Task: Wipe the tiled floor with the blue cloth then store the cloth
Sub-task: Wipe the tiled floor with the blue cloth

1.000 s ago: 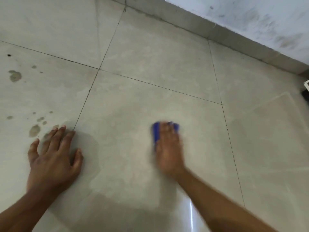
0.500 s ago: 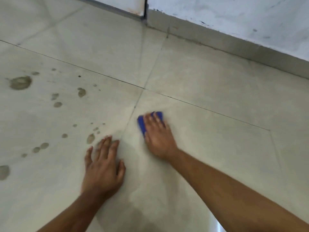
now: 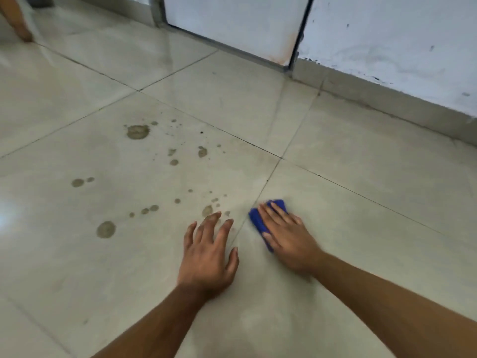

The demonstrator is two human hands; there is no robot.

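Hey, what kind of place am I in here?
Probably an indoor room or hallway in a building: large glossy floor tiles, a scuffed white wall with a skirting strip, and what looks like a door in a metal frame.

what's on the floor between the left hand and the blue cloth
In the head view, only bare tile and a grout line lie between the left hand and the blue cloth under the right hand.

There are two hands, the left hand and the right hand, and one blue cloth. On the tiled floor I count one door and many brown stains, more than fifteen.
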